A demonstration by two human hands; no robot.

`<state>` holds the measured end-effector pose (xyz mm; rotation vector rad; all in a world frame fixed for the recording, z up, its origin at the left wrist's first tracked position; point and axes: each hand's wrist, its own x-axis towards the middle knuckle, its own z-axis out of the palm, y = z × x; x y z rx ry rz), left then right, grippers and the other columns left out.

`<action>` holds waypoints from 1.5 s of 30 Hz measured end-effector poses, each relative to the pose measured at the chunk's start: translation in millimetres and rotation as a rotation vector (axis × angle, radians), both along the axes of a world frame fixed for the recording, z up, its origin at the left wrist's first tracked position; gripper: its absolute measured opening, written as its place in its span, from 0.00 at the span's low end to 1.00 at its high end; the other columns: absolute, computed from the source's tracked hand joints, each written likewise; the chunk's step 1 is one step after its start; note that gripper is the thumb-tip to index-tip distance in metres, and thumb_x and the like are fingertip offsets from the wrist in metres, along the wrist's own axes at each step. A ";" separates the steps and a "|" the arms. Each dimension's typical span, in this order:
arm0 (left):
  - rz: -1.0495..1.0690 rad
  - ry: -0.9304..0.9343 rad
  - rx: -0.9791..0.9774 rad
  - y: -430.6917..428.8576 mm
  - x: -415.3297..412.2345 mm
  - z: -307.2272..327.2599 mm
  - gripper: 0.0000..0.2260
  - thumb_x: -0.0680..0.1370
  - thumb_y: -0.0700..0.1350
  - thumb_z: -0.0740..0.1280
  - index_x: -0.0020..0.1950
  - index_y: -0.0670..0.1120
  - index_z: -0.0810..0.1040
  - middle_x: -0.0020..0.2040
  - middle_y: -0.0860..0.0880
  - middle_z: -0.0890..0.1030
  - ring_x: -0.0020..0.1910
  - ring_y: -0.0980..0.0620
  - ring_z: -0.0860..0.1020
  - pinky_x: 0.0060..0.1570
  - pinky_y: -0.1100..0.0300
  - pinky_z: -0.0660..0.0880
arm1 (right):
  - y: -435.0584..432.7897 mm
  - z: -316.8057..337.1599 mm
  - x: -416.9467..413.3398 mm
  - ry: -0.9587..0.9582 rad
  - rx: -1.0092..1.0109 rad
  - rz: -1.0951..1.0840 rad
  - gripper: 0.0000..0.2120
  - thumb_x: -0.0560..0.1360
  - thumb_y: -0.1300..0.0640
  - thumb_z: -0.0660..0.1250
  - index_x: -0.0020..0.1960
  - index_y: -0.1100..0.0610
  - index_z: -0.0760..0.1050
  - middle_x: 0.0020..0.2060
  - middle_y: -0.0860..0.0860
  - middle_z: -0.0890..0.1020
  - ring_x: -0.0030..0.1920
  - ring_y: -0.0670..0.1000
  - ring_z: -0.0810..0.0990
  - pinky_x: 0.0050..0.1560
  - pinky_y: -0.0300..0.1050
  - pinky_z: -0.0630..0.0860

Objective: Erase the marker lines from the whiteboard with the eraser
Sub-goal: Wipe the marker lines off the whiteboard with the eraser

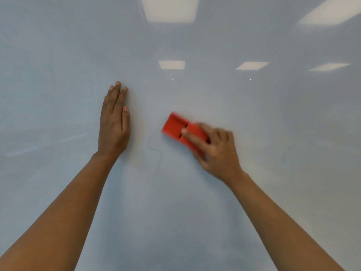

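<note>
Whiteboard (58,55) fills the whole head view, a pale grey-white surface; none of its edges or corners falls inside the picture. Reflected light panels (171,8) show as bright rectangles across its upper part.

Both bare forearms reach up from the lower corners of the view. The left hand (114,122) lies flat against the board left of centre, its fingers (117,94) straight, close together and pointing upward, holding nothing.

The right hand (216,151) is right of centre and blurred. It grips the red eraser (175,126), with the index finger laid along the top of the block and the other fingers curled round its near end. The eraser sits tilted on the board, its free end pointing up and to the left, toward the left hand but well apart from it.

A faint, thin blue marker line (156,151) wiggles down the board between the two hands, just below the eraser's free end and not touched by it.
</note>
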<state>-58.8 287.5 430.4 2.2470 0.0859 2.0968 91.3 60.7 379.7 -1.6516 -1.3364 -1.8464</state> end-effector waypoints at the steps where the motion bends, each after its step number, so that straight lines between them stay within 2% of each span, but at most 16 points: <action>1: -0.007 0.008 -0.006 -0.8 -0.5 0.3 0.20 0.83 0.42 0.50 0.76 0.43 0.60 0.77 0.48 0.58 0.76 0.59 0.50 0.75 0.63 0.47 | -1.3 14.5 -0.2 0.071 0.121 -0.014 0.24 0.74 0.50 0.68 0.69 0.45 0.71 0.63 0.56 0.76 0.47 0.59 0.76 0.46 0.52 0.71; 4: -0.055 0.028 -0.032 -3.0 -3.9 0.2 0.20 0.83 0.43 0.49 0.76 0.44 0.60 0.77 0.49 0.58 0.76 0.58 0.51 0.75 0.64 0.47 | 12.1 50.4 -14.8 0.297 0.429 -0.007 0.23 0.75 0.50 0.67 0.70 0.47 0.70 0.62 0.57 0.75 0.48 0.60 0.75 0.45 0.53 0.72; 7: -0.229 0.002 -0.122 -5.1 -10.1 2.0 0.20 0.83 0.45 0.48 0.74 0.45 0.64 0.76 0.52 0.61 0.76 0.58 0.54 0.74 0.65 0.50 | 42.4 54.9 -41.0 0.377 0.469 0.035 0.24 0.74 0.49 0.68 0.69 0.47 0.70 0.61 0.57 0.76 0.46 0.60 0.75 0.45 0.52 0.72; 10: -0.464 -0.029 -0.275 -9.2 -17.9 6.2 0.20 0.84 0.48 0.48 0.71 0.45 0.69 0.72 0.57 0.66 0.73 0.63 0.59 0.70 0.71 0.55 | 70.2 12.3 -62.9 0.212 0.196 0.053 0.25 0.73 0.50 0.69 0.70 0.45 0.70 0.61 0.56 0.77 0.42 0.58 0.75 0.42 0.50 0.70; 12: -0.522 -0.025 -0.325 -10.0 -23.1 8.4 0.20 0.84 0.48 0.47 0.70 0.46 0.71 0.71 0.58 0.68 0.72 0.65 0.61 0.67 0.76 0.56 | 82.9 -29.1 -71.3 0.110 -0.015 0.106 0.27 0.71 0.51 0.72 0.68 0.44 0.71 0.60 0.55 0.78 0.41 0.56 0.75 0.42 0.48 0.68; 15: -0.518 0.010 -0.344 -9.8 -29.6 9.5 0.20 0.84 0.50 0.47 0.70 0.47 0.71 0.71 0.59 0.69 0.70 0.67 0.62 0.64 0.79 0.56 | 90.1 -88.8 -72.5 -0.054 -0.302 0.145 0.25 0.72 0.54 0.68 0.68 0.41 0.70 0.61 0.52 0.77 0.43 0.54 0.74 0.45 0.47 0.67; 18: -0.490 0.049 -0.327 -10.8 -32.9 9.3 0.21 0.83 0.51 0.48 0.71 0.47 0.70 0.72 0.59 0.67 0.71 0.68 0.61 0.65 0.78 0.56 | 79.2 -125.7 -58.4 -0.218 -0.552 0.047 0.27 0.74 0.51 0.66 0.71 0.41 0.64 0.65 0.49 0.73 0.47 0.52 0.71 0.48 0.47 0.67; 21: -0.435 0.081 -0.303 -11.1 -32.6 7.9 0.19 0.84 0.50 0.48 0.72 0.49 0.69 0.74 0.59 0.64 0.72 0.66 0.59 0.69 0.75 0.55 | 63.4 -117.9 -42.3 -0.287 -0.582 0.025 0.27 0.73 0.50 0.66 0.71 0.40 0.64 0.64 0.49 0.74 0.48 0.52 0.71 0.48 0.47 0.67; 24: -0.336 0.098 -0.256 -12.8 -30.6 4.7 0.20 0.84 0.49 0.48 0.73 0.49 0.67 0.75 0.58 0.62 0.74 0.64 0.56 0.73 0.66 0.52 | 46.0 -80.5 -28.5 -0.162 -0.326 0.083 0.24 0.73 0.52 0.64 0.69 0.42 0.69 0.62 0.52 0.75 0.46 0.54 0.73 0.46 0.48 0.65; 27: -0.191 0.113 -0.182 -17.7 -27.7 0.0 0.21 0.83 0.50 0.46 0.74 0.47 0.64 0.76 0.56 0.60 0.75 0.62 0.53 0.72 0.70 0.49 | 15.2 -44.4 -7.0 0.073 0.095 0.008 0.25 0.73 0.50 0.62 0.70 0.43 0.64 0.63 0.54 0.69 0.49 0.58 0.74 0.48 0.50 0.68; 31: -0.083 0.111 -0.111 -26.2 -22.9 -4.1 0.21 0.84 0.49 0.46 0.75 0.46 0.63 0.77 0.53 0.59 0.76 0.60 0.51 0.71 0.72 0.46 | -28.4 -22.5 21.9 0.498 0.705 -0.079 0.24 0.77 0.48 0.64 0.72 0.48 0.64 0.65 0.59 0.71 0.56 0.61 0.73 0.54 0.55 0.69; 33: -0.052 0.101 -0.083 -30.0 -19.0 -4.3 0.21 0.84 0.48 0.46 0.75 0.45 0.64 0.77 0.52 0.59 0.76 0.60 0.51 0.72 0.71 0.46 | -35.5 -22.2 25.8 0.639 0.850 -0.061 0.25 0.78 0.47 0.62 0.73 0.48 0.61 0.65 0.59 0.70 0.57 0.61 0.71 0.56 0.56 0.68; 35: -0.036 0.090 -0.063 -35.6 -12.0 -4.6 0.21 0.83 0.48 0.47 0.74 0.44 0.64 0.77 0.51 0.60 0.76 0.58 0.52 0.73 0.69 0.47 | -33.0 -32.6 22.7 0.664 0.859 -0.056 0.25 0.78 0.48 0.62 0.73 0.49 0.61 0.66 0.59 0.69 0.56 0.61 0.71 0.55 0.55 0.67; 38: -0.023 0.076 -0.055 -44.9 0.9 -6.7 0.21 0.83 0.47 0.47 0.75 0.44 0.63 0.77 0.50 0.60 0.76 0.57 0.52 0.74 0.65 0.48 | -14.4 -71.6 6.8 0.510 0.639 -0.098 0.24 0.78 0.49 0.63 0.72 0.51 0.64 0.63 0.62 0.72 0.55 0.61 0.72 0.52 0.55 0.68; 41: -0.025 0.069 -0.061 -59.0 16.5 -9.0 0.21 0.83 0.47 0.48 0.75 0.43 0.62 0.77 0.49 0.60 0.76 0.56 0.52 0.75 0.62 0.48 | 1.5 -122.7 -7.2 0.241 0.202 -0.106 0.23 0.75 0.49 0.60 0.70 0.47 0.64 0.63 0.59 0.70 0.51 0.59 0.71 0.50 0.53 0.67; 45: -0.028 0.074 -0.037 -78.4 33.4 -9.2 0.21 0.83 0.46 0.48 0.75 0.42 0.62 0.77 0.48 0.60 0.76 0.54 0.53 0.75 0.61 0.48 | -14.4 -167.6 4.1 -0.111 -0.320 -0.139 0.33 0.70 0.51 0.69 0.72 0.42 0.60 0.65 0.52 0.67 0.52 0.55 0.70 0.52 0.51 0.69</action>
